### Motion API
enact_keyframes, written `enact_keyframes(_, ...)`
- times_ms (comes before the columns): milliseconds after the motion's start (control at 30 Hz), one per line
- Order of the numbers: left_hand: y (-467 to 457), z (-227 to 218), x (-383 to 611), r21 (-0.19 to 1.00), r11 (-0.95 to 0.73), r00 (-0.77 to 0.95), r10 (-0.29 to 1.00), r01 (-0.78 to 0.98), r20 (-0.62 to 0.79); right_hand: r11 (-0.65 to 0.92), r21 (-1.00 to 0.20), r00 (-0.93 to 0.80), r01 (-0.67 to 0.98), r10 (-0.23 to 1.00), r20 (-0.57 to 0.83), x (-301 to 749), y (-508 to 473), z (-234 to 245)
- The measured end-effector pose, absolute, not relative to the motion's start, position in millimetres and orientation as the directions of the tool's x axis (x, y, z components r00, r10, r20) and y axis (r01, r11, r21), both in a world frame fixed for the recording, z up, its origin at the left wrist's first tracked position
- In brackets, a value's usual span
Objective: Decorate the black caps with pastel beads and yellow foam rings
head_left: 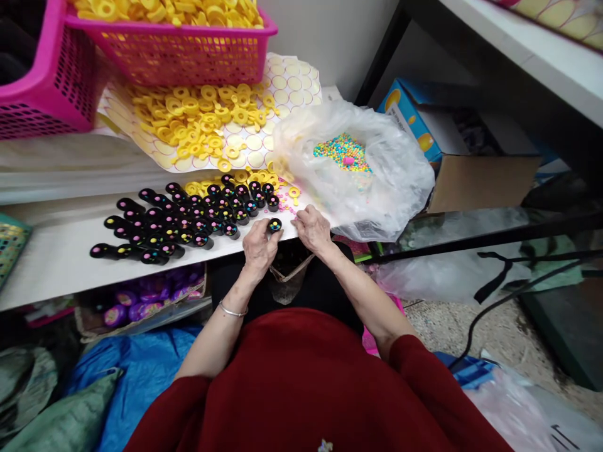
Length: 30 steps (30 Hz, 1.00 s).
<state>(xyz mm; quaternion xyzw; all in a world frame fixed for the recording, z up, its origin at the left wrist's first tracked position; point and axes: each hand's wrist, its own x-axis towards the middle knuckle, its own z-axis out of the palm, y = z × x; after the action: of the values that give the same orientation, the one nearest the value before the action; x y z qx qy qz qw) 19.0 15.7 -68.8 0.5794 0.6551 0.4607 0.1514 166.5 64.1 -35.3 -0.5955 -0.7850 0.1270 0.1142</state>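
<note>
My left hand (pixel 257 247) is closed around a small black tube (pixel 274 225) at the front edge of the white table. Colourful little balls show in the tube's open top. To its right, my right hand (pixel 312 230) has its fingers pinched together just above the table edge; whatever is between them is too small to name. Many more black tubes (pixel 181 216) stand in rows left of my hands, with pink, yellow or blue balls at their tops. Small pink bits (pixel 285 199) and a yellow ring piece (pixel 294 193) lie just beyond my fingers.
A clear plastic bag (pixel 301 147) of coloured balls (pixel 342 150) lies behind my right hand, with a pink scoop-like piece on them. Yellow ring pieces (pixel 202 116) are heaped on a sticker sheet below a pink basket (pixel 169 53). A blue carton (pixel 414 119) stands right.
</note>
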Motion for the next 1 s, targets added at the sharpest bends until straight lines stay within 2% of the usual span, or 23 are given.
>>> enact_keyframes(133, 16.6, -72.7, 22.5, 0.805, -0.087, -0.297, 0.902, 0.586, 0.314, 0.291, -0.314, -0.287, 0.904, 0.956, 0.061, 162.4, 64.4, -40.9)
enact_keyframes(300, 18.6, -76.1, 21.2, 0.856, -0.034, -0.321, 0.919, 0.516, 0.23, 0.352, -0.46, -0.285, 0.815, 0.935, 0.21, 164.8, 59.6, -39.1)
enact_keyframes(400, 19.3, -77.7, 19.7, 0.864, -0.014, -0.33, 0.921, 0.504, 0.208, 0.308, -0.471, -0.204, 0.827, 0.944, 0.26, 165.5, 67.4, -39.1)
enact_keyframes(567, 19.3, -76.1, 18.9, 0.85, -0.018, -0.335, 0.914, 0.527, 0.227, 0.204, -0.356, -0.178, 0.912, 0.978, 0.105, 155.9, 101.4, -34.5)
enact_keyframes(767, 17.7, -73.4, 18.9, 0.869, -0.044, -0.326, 0.917, 0.492, 0.231, 0.303, -0.272, -0.324, 0.913, 0.945, -0.035, 142.4, 134.3, -17.3)
enact_keyframes(867, 18.3, -76.1, 17.0, 0.88, -0.077, -0.315, 0.917, 0.468, 0.247, 0.301, -0.303, -0.331, 0.904, 0.942, -0.055, 144.8, 142.5, -15.6)
enact_keyframes(1000, 14.5, -72.1, 13.4, 0.881, -0.145, -0.335, 0.888, 0.449, 0.317, 0.277, -0.434, -0.291, 0.857, 0.956, 0.034, 158.5, 143.1, -14.9)
